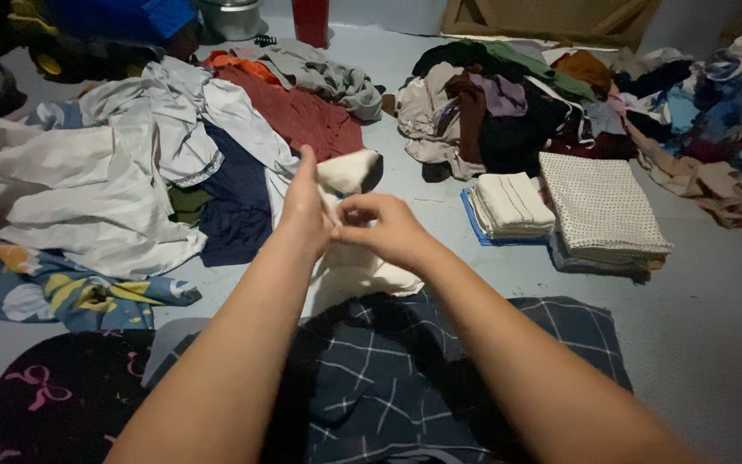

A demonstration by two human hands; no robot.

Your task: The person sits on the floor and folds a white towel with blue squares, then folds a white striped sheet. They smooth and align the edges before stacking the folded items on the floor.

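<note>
A cream-white garment point(355, 268) with a dark edge hangs in front of me over the floor. My left hand point(305, 206) pinches its upper part, thumb pointing up. My right hand point(386, 228) grips the same cloth right beside it, fingers curled. Both forearms reach out over a dark blue checked cloth point(405, 378) that lies across my lap or the floor beneath.
Loose heap of white, navy and maroon clothes point(173, 146) at left. Another dark mixed pile point(508, 103) at back right. Folded stacks: a cream towel point(513, 204) and a dotted cloth point(601, 210). Floral fabric point(62, 292) lies near left; black cloth with pink bows point(53, 395) lower left.
</note>
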